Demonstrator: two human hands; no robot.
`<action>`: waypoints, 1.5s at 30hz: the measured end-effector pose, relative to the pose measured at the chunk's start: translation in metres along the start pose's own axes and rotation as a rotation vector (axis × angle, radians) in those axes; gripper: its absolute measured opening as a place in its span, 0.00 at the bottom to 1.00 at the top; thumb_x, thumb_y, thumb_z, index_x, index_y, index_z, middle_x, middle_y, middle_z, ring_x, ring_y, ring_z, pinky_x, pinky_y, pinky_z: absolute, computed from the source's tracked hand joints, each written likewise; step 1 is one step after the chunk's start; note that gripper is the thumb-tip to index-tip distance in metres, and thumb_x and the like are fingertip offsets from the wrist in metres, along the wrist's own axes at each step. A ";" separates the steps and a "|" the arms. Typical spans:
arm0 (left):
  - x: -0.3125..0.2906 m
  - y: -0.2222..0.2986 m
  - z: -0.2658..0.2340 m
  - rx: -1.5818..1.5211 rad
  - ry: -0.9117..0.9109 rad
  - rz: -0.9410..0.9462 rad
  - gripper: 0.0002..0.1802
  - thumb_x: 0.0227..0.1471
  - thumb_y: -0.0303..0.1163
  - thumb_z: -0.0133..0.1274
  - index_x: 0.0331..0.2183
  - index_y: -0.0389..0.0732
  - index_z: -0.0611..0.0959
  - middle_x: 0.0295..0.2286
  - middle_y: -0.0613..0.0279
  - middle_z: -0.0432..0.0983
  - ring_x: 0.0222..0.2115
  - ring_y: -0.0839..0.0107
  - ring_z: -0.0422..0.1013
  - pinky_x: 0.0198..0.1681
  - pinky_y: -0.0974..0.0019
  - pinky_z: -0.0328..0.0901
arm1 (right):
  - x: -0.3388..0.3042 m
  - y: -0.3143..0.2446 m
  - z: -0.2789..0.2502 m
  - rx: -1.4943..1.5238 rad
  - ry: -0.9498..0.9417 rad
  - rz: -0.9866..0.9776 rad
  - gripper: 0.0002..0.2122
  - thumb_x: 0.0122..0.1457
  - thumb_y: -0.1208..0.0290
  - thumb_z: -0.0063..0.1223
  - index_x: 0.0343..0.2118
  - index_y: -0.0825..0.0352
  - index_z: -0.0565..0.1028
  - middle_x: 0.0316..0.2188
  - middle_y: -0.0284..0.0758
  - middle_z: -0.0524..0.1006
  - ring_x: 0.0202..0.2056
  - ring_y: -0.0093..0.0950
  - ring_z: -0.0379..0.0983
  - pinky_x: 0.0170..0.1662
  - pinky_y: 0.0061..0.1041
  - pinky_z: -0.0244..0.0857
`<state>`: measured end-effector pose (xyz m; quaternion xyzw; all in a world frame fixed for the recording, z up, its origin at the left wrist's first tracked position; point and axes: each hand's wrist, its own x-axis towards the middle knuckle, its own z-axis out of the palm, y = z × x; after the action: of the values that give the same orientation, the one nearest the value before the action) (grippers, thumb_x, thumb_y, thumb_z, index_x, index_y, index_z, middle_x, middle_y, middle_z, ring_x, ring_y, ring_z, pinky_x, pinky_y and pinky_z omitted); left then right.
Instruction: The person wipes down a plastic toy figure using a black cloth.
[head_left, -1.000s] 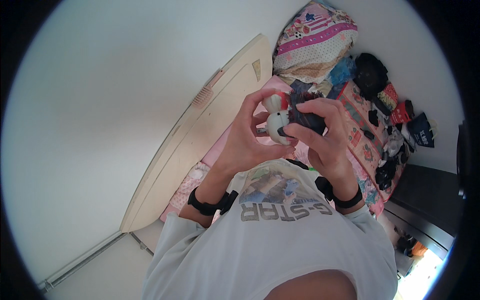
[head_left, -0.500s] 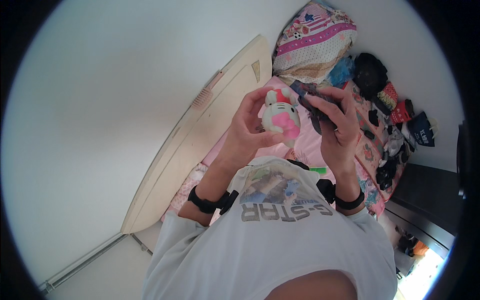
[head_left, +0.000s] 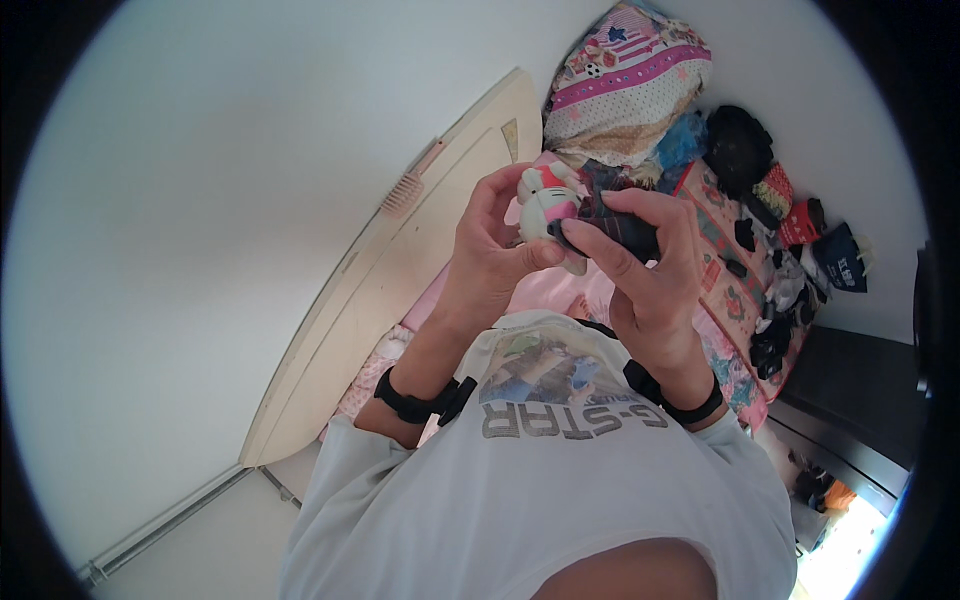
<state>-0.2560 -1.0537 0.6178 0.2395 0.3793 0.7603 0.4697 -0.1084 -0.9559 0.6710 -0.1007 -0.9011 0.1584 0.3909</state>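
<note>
My left hand (head_left: 490,245) is wrapped round a small white cat figurine (head_left: 541,209) with a red top and a pink part. Its fingers are behind the toy and its thumb is at the lower edge. A dark checked cloth (head_left: 628,232) is bunched in my right hand (head_left: 655,285), between thumb and fingers. One end of that cloth lies against the right side of the figurine and covers some of the pink part. Both hands are held up in front of my chest, above a pink bed sheet (head_left: 545,290).
A cream headboard (head_left: 400,270) runs along the wall at left, with a pink comb (head_left: 405,192) on its top edge. Beyond the hands stands a large patterned bundle (head_left: 630,90). At right are a black bag (head_left: 740,150), a red container (head_left: 802,222) and a dark cabinet (head_left: 850,390).
My right hand has moved left, bringing the cloth against the figurine. The figurine has turned and shifted slightly left and up in my left hand.
</note>
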 end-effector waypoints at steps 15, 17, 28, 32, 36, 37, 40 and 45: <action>-0.006 0.007 -0.008 -0.102 -0.091 -0.042 0.50 0.46 0.42 0.66 0.62 0.36 0.57 0.57 0.48 0.64 0.56 0.57 0.67 0.55 0.53 0.69 | -0.010 0.005 0.006 0.173 0.081 0.146 0.22 0.46 0.91 0.51 0.43 0.61 0.83 0.44 0.41 0.72 0.44 0.37 0.74 0.47 0.29 0.70; -0.006 0.008 -0.007 -0.243 -0.098 -0.053 0.46 0.45 0.30 0.66 0.61 0.37 0.59 0.56 0.52 0.62 0.56 0.59 0.66 0.52 0.58 0.72 | -0.012 -0.001 0.012 0.175 0.106 0.093 0.23 0.44 0.90 0.52 0.43 0.60 0.83 0.43 0.41 0.72 0.44 0.39 0.73 0.46 0.31 0.70; -0.012 0.008 -0.007 -0.080 -0.090 -0.018 0.49 0.41 0.24 0.65 0.62 0.37 0.58 0.57 0.53 0.60 0.58 0.60 0.63 0.54 0.57 0.70 | -0.006 -0.003 0.009 0.111 0.032 -0.009 0.21 0.42 0.86 0.57 0.40 0.58 0.84 0.42 0.38 0.74 0.43 0.39 0.72 0.43 0.33 0.70; -0.012 0.009 -0.017 0.061 -0.114 0.041 0.55 0.36 0.21 0.67 0.63 0.37 0.56 0.58 0.54 0.59 0.59 0.60 0.62 0.55 0.58 0.69 | -0.008 0.012 0.017 0.046 -0.031 0.042 0.21 0.45 0.87 0.56 0.43 0.60 0.83 0.42 0.37 0.74 0.42 0.37 0.73 0.43 0.32 0.71; -0.013 0.018 -0.010 0.266 -0.118 0.122 0.59 0.33 0.23 0.70 0.64 0.39 0.55 0.59 0.54 0.58 0.58 0.60 0.63 0.54 0.60 0.69 | -0.003 0.016 0.007 0.163 0.057 0.257 0.19 0.50 0.88 0.54 0.44 0.64 0.81 0.43 0.39 0.75 0.43 0.38 0.75 0.44 0.30 0.72; -0.014 0.017 -0.008 0.297 -0.103 0.099 0.59 0.33 0.23 0.71 0.64 0.40 0.55 0.59 0.55 0.59 0.57 0.61 0.64 0.54 0.60 0.68 | -0.004 0.015 0.008 0.165 0.054 0.256 0.19 0.50 0.88 0.54 0.44 0.64 0.81 0.43 0.39 0.75 0.43 0.38 0.75 0.44 0.30 0.72; -0.017 0.014 -0.004 0.333 -0.068 0.105 0.60 0.32 0.25 0.72 0.64 0.41 0.56 0.58 0.56 0.60 0.57 0.61 0.65 0.54 0.59 0.67 | -0.006 0.013 0.008 0.117 -0.002 -0.013 0.18 0.47 0.87 0.53 0.41 0.62 0.81 0.44 0.39 0.75 0.42 0.38 0.75 0.43 0.32 0.72; -0.018 0.017 -0.009 0.481 -0.114 0.158 0.58 0.31 0.29 0.74 0.62 0.42 0.59 0.56 0.57 0.61 0.54 0.62 0.66 0.52 0.59 0.66 | -0.011 0.025 0.007 0.048 -0.066 0.037 0.21 0.42 0.87 0.51 0.40 0.61 0.82 0.44 0.39 0.74 0.43 0.40 0.73 0.45 0.34 0.70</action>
<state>-0.2632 -1.0779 0.6257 0.4158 0.5024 0.6677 0.3590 -0.1045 -0.9375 0.6500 -0.1025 -0.9073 0.1906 0.3605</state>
